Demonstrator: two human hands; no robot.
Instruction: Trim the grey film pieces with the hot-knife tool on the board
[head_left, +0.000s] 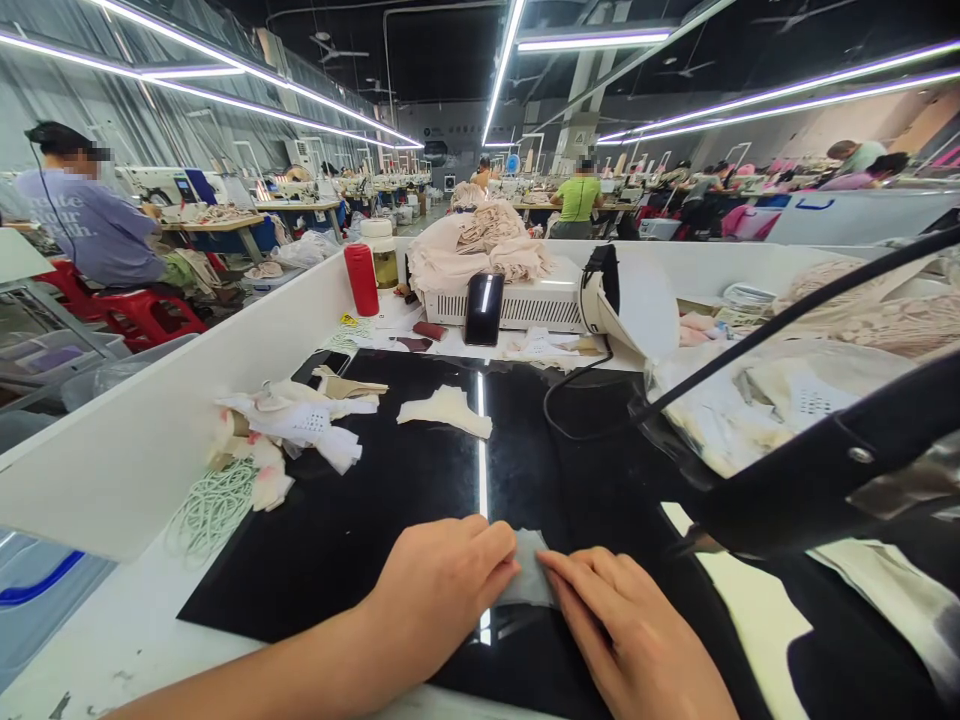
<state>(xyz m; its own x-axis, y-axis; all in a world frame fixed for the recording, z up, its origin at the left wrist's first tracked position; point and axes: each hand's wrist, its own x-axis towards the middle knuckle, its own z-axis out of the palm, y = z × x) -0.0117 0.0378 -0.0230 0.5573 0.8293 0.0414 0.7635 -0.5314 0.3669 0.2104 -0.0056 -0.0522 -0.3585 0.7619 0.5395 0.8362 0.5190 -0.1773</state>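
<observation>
A small grey fabric piece (531,570) lies at the front of the glossy black work surface (360,540), between my two hands. My left hand (450,585) pinches its left side, fingers curled together. With thumb and fingers pressed together, my right hand (626,625) grips the fabric's right edge. Part of the piece is hidden under my fingers. Farther back on the black surface lies a cream cut fabric piece (448,410). A pale yellow cut piece (742,610) rests to the right of my right hand.
A black machine arm (832,470) slants in from the right, with a black cable (750,340). White fabric scraps (307,415) and pale green cord (217,500) lie left. A phone (484,308), a red bottle (361,280) and a lamp (630,300) stand at the back. Other people sit beyond.
</observation>
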